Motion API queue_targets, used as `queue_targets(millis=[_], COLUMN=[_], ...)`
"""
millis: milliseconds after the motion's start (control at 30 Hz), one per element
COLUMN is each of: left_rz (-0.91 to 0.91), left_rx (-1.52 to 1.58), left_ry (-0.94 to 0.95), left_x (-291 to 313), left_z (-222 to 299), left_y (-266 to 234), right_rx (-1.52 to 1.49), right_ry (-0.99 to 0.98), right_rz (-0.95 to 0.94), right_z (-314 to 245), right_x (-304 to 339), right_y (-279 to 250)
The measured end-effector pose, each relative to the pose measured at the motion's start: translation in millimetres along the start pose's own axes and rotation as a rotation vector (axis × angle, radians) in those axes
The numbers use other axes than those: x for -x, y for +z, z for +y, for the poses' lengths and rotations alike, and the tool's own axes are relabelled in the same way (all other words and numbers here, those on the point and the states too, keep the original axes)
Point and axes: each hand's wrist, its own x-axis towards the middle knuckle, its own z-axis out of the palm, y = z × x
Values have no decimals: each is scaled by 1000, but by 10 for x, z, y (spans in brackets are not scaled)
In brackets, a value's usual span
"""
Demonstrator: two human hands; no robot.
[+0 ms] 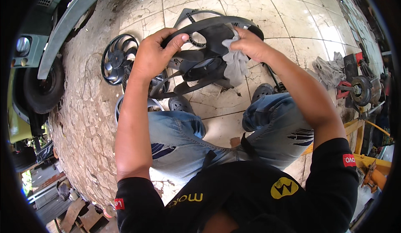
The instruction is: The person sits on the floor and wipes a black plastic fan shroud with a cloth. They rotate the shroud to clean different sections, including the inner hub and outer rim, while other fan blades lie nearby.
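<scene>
Just past my shoes (181, 104): black fan (203, 69), held up in front of me.
Left hand (156, 51) curled round the left of the outer ring, thumb on my side, most fingers hidden; right hand (251, 45) closed on a grey rag (235, 64) at the far right rim, can't tell if it also grips the ring. Looks like light, stiff plastic, maybe slippery if greasy. Hold by ring or hub; blades could crack if levered. Second fan (117, 59) lies left, cracked tiles (275, 11) run far.
</scene>
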Motion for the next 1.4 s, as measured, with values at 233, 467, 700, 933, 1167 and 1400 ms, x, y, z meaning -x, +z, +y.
queue_targets(millis=[233, 467, 700, 933, 1167, 1400], left_rz=[31, 53, 20, 44, 44, 1], left_rx=[-12, -62, -117, -134, -117, -187], left_ry=[10, -16, -49, -2, -39, -22], left_x=[-18, -31, -12, -57, -84, -75], left_z=[77, -35, 98, 62, -48, 193], left_y=[2, -32, -50, -31, -114, -29], right_rx=[400, 461, 0, 689, 667, 644], right_ry=[105, -31, -43, -157, -384, -1098], right_rz=[-115, -5, 158, 79, 320, 307], right_z=[195, 343, 74, 653, -299, -952], right_x=[-25, 17, -80, -103, 125, 360], right_y=[28, 168, -13, 162, 72, 545])
